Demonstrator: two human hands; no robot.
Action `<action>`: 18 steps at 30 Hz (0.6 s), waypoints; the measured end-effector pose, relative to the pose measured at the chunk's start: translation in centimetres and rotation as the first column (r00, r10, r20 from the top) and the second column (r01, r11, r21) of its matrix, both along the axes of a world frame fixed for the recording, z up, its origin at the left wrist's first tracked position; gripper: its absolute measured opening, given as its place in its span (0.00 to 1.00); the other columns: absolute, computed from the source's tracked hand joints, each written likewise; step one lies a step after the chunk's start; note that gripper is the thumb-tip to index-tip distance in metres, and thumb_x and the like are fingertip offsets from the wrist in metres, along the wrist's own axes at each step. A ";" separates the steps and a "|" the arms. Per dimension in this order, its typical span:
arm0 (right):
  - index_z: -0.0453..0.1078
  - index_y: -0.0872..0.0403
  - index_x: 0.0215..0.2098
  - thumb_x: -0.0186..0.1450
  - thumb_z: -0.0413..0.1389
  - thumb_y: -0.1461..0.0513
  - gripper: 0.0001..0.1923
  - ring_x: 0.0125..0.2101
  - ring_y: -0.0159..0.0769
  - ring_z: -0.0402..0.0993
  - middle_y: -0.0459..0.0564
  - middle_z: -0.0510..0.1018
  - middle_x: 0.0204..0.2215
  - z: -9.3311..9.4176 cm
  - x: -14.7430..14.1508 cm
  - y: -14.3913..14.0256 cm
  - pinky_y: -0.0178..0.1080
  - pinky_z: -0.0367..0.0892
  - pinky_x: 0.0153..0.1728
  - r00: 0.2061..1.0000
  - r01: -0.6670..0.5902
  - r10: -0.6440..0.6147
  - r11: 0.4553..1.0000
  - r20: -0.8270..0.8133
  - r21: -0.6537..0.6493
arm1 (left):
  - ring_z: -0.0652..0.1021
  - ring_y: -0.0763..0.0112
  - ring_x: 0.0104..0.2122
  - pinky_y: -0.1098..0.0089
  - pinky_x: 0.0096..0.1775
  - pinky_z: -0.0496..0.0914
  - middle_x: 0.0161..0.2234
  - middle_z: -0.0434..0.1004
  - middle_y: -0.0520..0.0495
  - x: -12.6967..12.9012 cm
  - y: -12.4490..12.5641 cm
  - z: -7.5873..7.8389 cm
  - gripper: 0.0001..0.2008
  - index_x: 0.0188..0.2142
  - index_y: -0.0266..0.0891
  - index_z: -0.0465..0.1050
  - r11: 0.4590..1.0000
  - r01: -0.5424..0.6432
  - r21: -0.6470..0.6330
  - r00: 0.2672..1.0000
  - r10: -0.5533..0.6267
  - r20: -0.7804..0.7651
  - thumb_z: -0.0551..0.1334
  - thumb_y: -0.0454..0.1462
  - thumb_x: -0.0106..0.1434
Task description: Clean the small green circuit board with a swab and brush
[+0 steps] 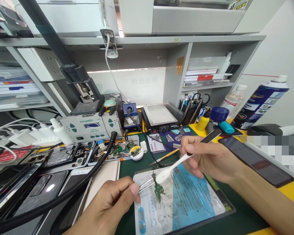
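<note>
Low in the frame's centre, the left hand [110, 204] pinches metal tweezers [147, 186] whose tips clamp a small green circuit board [158, 191] over a white and blue packet [181, 199]; the packet's print is too small to read. The right hand [205, 160] grips a white brush [172, 168], its head touching the board. A spray can [261, 101] at right carries unreadable writing. Phones [46, 186] crowd the left edge; bare green mat [245, 218] lies lower right
</note>
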State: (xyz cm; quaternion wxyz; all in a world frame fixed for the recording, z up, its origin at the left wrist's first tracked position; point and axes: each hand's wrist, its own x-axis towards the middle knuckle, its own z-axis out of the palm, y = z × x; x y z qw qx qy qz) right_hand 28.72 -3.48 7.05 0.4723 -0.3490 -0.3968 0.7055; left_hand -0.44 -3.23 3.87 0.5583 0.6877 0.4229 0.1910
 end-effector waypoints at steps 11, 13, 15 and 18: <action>0.74 0.57 0.28 0.62 0.65 0.61 0.08 0.16 0.31 0.74 0.46 0.77 0.18 0.0 -0.1 0.0 0.30 0.64 0.16 1.000 0.023 -0.023 1.000 0.006 -0.009 | 0.48 0.75 0.19 0.70 0.23 0.44 0.17 0.41 0.61 0.1 -0.2 0.0 0.28 0.28 0.40 0.71 1.000 -0.019 0.010 1.000 0.018 0.004 0.52 0.60 0.67; 0.73 0.56 0.27 0.62 0.64 0.61 0.08 0.15 0.30 0.73 0.45 0.77 0.18 0.1 -0.1 0.0 0.30 0.65 0.17 0.999 0.049 -0.049 0.999 0.000 -0.009 | 0.48 0.75 0.19 0.70 0.24 0.44 0.17 0.41 0.61 0.2 -0.2 0.2 0.28 0.29 0.40 0.71 1.000 -0.018 0.003 1.000 0.018 -0.002 0.52 0.60 0.67; 0.72 0.56 0.25 0.62 0.64 0.61 0.10 0.15 0.29 0.71 0.44 0.76 0.17 0.2 -0.1 0.2 0.30 0.66 0.17 0.996 0.084 -0.084 0.996 -0.014 -0.011 | 0.48 0.75 0.20 0.69 0.24 0.44 0.18 0.42 0.61 0.3 -0.2 0.4 0.28 0.29 0.40 0.70 1.000 -0.014 -0.006 1.000 0.014 0.012 0.53 0.60 0.67; 0.71 0.56 0.22 0.62 0.64 0.61 0.12 0.15 0.27 0.70 0.43 0.73 0.16 0.3 0.0 0.5 0.29 0.66 0.17 0.993 0.116 -0.116 0.993 -0.036 -0.022 | 0.51 0.74 0.22 0.70 0.25 0.47 0.21 0.46 0.60 0.4 -0.3 0.4 0.24 0.34 0.41 0.69 1.000 -0.011 0.009 0.998 0.011 0.069 0.55 0.59 0.66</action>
